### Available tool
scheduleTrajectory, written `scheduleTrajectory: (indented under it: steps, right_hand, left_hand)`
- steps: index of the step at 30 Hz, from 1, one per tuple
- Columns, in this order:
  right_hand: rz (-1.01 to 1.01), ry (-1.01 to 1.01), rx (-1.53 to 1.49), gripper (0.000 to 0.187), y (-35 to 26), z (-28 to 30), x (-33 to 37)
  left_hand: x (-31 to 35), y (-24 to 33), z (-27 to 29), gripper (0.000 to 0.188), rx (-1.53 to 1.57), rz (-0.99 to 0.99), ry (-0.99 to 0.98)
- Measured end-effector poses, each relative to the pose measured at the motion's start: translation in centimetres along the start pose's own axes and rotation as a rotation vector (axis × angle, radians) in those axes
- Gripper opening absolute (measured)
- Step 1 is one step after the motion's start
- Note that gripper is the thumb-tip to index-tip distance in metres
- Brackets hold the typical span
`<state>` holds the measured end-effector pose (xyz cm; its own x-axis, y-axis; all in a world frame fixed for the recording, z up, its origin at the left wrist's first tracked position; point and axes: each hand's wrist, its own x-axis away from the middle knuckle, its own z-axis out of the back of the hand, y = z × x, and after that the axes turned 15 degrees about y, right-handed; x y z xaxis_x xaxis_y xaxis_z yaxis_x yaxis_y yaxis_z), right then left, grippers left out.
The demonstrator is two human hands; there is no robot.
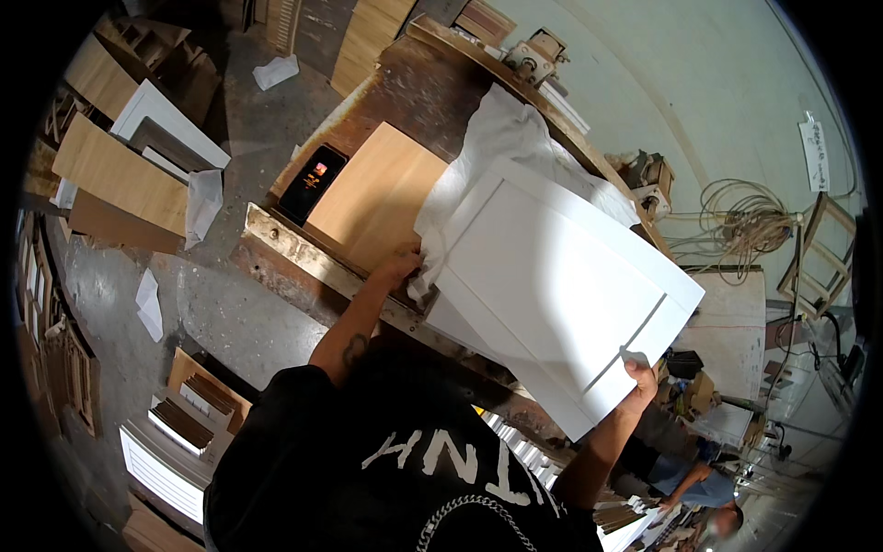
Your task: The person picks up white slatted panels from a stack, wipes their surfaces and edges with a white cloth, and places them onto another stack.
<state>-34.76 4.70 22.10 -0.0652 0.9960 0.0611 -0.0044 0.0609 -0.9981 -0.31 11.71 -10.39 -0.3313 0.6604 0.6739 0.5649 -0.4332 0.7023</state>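
A white panelled door (561,285) is lying tilted across the middle of the frame, over the workbench (303,244). The right hand (641,377) is gripping its lower right edge; the left hand (400,267) is clutching white cloth (497,138) at its left edge, beside a tan board (377,193) and phone (313,181).

Your right hand (641,375) grips a smooth, matt white painted panel door (561,285), your left hand (402,267) rests by crumpled white wrapping sheet (501,138), beside a pale satin wood board (377,198) on the rough, worn brown counter (405,92) with its scuffed metal edge strip (294,244).
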Motion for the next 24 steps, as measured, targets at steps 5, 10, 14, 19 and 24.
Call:
scheduleTrajectory:
  steps: [5, 10, 14, 19, 24]
  right_hand:
    - [0.093, 0.012, 0.114, 0.032, 0.6, 0.9, -0.2]
    - [0.141, 0.105, 0.090, 0.022, 1.1, 0.5, 0.2]
    - [0.177, 0.063, 0.095, 0.019, 1.2, 0.5, 0.1]
    - [0.182, 0.109, 0.067, 0.020, 1.2, -0.2, 0.3]
    - [0.414, 0.109, 0.296, 0.015, 1.9, 0.6, 0.2]
  left_hand:
    - [0.6, 0.5, -0.2, 0.028, 0.034, 0.042, 0.005]
    - [2.4, 2.4, -0.7, 0.025, -0.045, 0.040, 0.052]
    - [0.7, 0.6, -0.5, 0.024, -0.003, 0.045, 0.072]
    - [-1.1, -1.2, -0.1, 0.022, -0.017, -0.008, 0.057]
    - [0.3, -0.7, -0.4, 0.027, -0.156, -0.137, 0.042]
